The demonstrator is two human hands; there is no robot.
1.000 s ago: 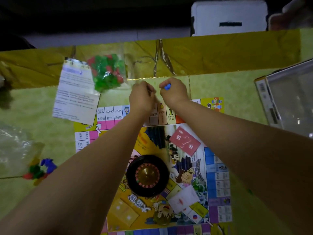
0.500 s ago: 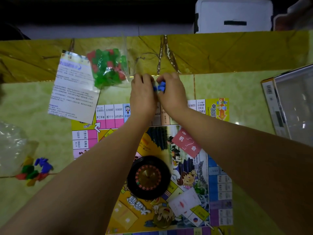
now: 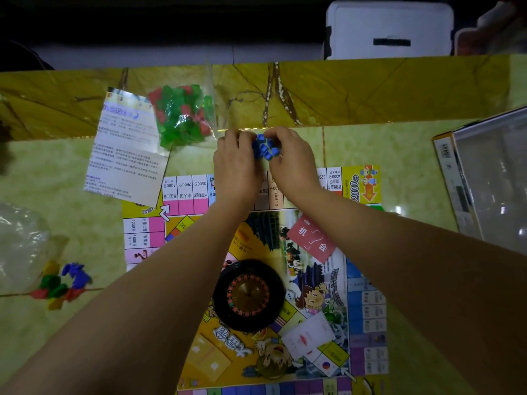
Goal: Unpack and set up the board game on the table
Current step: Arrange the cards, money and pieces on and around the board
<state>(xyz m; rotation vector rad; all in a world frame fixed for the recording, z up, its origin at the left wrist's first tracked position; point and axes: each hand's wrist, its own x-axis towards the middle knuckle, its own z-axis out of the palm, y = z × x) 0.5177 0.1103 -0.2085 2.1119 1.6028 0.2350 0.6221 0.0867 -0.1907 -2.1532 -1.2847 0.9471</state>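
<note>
The colourful game board point(image 3: 368, 323) lies flat on the table, with a black roulette wheel point(image 3: 248, 295), a red card point(image 3: 312, 238) and a white card point(image 3: 308, 337) on it. Just beyond the board's far edge, my left hand point(image 3: 236, 163) and my right hand point(image 3: 291, 161) meet, fingers curled round a cluster of small blue pieces point(image 3: 265, 146) held between them. Whether a clear bag wraps those pieces I cannot tell.
A clear bag of green and red houses point(image 3: 182, 115) and an instruction sheet point(image 3: 125, 149) lie far left. Coloured pawns point(image 3: 62, 283) and an empty plastic bag point(image 3: 20, 246) sit at the left edge. The game box point(image 3: 490, 172) stands right. A white bin point(image 3: 389, 29) is behind the table.
My two hands have come together and moved slightly farther from me. Only one blue piece showed in my right hand before; a whole cluster of blue pieces now shows between both hands.
</note>
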